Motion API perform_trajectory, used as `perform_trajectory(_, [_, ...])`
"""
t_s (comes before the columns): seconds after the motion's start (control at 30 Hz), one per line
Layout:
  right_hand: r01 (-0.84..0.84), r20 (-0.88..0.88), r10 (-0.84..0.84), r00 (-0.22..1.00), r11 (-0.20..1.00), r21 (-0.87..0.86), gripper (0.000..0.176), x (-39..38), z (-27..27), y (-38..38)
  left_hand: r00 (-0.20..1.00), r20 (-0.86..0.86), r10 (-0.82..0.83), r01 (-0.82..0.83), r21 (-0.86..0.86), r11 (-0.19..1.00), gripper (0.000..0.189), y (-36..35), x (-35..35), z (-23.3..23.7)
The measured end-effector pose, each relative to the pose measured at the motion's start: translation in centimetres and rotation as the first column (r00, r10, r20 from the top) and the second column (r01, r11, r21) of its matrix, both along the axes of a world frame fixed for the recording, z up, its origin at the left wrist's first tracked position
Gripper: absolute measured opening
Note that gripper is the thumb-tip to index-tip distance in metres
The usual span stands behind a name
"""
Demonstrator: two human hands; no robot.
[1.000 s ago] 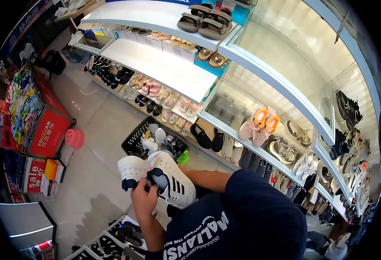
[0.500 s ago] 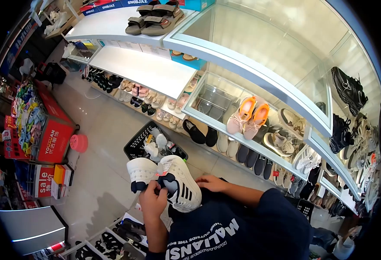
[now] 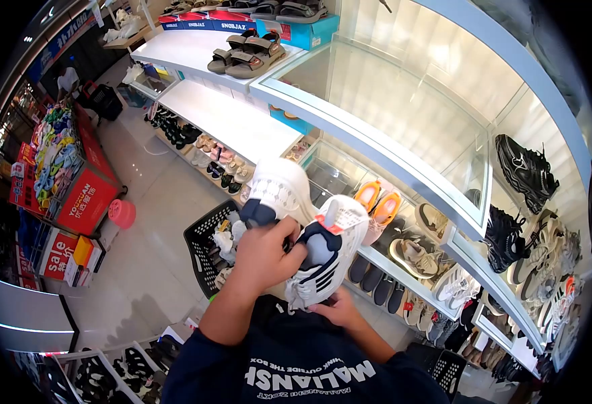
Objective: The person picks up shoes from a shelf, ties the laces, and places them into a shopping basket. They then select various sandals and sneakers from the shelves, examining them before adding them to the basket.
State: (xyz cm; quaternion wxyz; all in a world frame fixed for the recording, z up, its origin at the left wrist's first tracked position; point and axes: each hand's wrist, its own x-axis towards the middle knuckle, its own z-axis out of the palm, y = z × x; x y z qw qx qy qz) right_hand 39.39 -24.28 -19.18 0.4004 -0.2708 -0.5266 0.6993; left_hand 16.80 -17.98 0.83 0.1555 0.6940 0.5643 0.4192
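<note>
A pair of white sneakers is held up in front of my chest. My left hand (image 3: 269,256) grips the pair at the heel collars, its fingers closed around the dark linings. The left sneaker (image 3: 279,182) has a perforated white upper; the right sneaker (image 3: 326,259) shows black side stripes and a red-and-white tag at the collar. My right hand (image 3: 340,310) is at the lower end of the striped sneaker, thumb against it and its other fingers partly hidden. Behind my left hand, a black basket (image 3: 198,252) with shoes in it stands on the floor.
Glass-and-white display shelves (image 3: 377,121) run along the right, with sandals (image 3: 249,54) on top. Pink-and-orange sneakers (image 3: 379,209) stand on a lower glass shelf. A red bin (image 3: 87,198) of colourful goods and a pink tub (image 3: 121,213) are on the left.
The sneakers have risen and moved right in view with my left hand. My right hand has gone from beside my body to the striped sneaker's lower end. The camera view has shifted.
</note>
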Motion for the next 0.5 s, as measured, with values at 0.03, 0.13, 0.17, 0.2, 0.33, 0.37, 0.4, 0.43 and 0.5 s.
perform_trajectory(0.03, [0.067, -0.058, -0.067, 0.996, 0.998, 0.009, 0.061, 0.7, 1.1, 0.5, 1.0, -0.031, -0.001, 0.001, 0.001, 1.0, 0.013, 0.6, 0.6, 2.0])
perform_trajectory(0.13, [0.271, -0.205, -0.254, 0.945, 0.961, 0.058, 0.071, 2.5, 5.8, 2.8, 0.998, 0.032, -0.046, 0.044, 0.063, 0.997, 0.016, 3.2, 2.0, 6.3])
perform_trajectory(0.17, [0.335, -0.234, -0.306, 0.923, 0.937, 0.098, 0.074, 2.8, 7.3, 3.6, 0.995, 0.074, -0.066, 0.06, 0.086, 0.995, 0.018, 4.2, 2.7, 7.5])
perform_trajectory(0.2, [0.426, -0.264, -0.383, 0.885, 0.895, 0.13, 0.076, 2.9, 8.0, 4.5, 0.995, 0.092, -0.049, 0.037, 0.129, 0.991, 0.023, 5.0, 3.3, 8.4])
perform_trajectory(0.33, [0.515, -0.422, -0.407, 0.81, 0.838, 0.182, 0.076, 3.8, 10.5, 7.5, 0.995, -0.011, 0.101, -0.096, 0.209, 0.973, 0.025, 7.4, 4.3, 11.4])
perform_trajectory(0.37, [0.53, -0.457, -0.405, 0.792, 0.827, 0.185, 0.074, 4.0, 10.9, 8.3, 0.991, -0.013, 0.131, -0.124, 0.231, 0.965, 0.024, 7.9, 3.8, 11.4])
perform_trajectory(0.4, [0.545, -0.492, -0.403, 0.772, 0.818, 0.184, 0.072, 4.1, 11.2, 8.9, 0.986, -0.017, 0.163, -0.154, 0.251, 0.956, 0.024, 8.1, 3.3, 11.3])
perform_trajectory(0.43, [0.561, -0.493, -0.416, 0.764, 0.807, 0.188, 0.071, 4.2, 11.9, 9.4, 0.982, -0.019, 0.186, -0.177, 0.225, 0.958, 0.023, 7.9, 2.9, 11.1])
perform_trajectory(0.5, [0.592, -0.498, -0.443, 0.746, 0.783, 0.19, 0.068, 4.3, 13.0, 10.5, 0.972, -0.029, 0.231, -0.223, 0.171, 0.96, 0.021, 7.3, 1.7, 10.9])
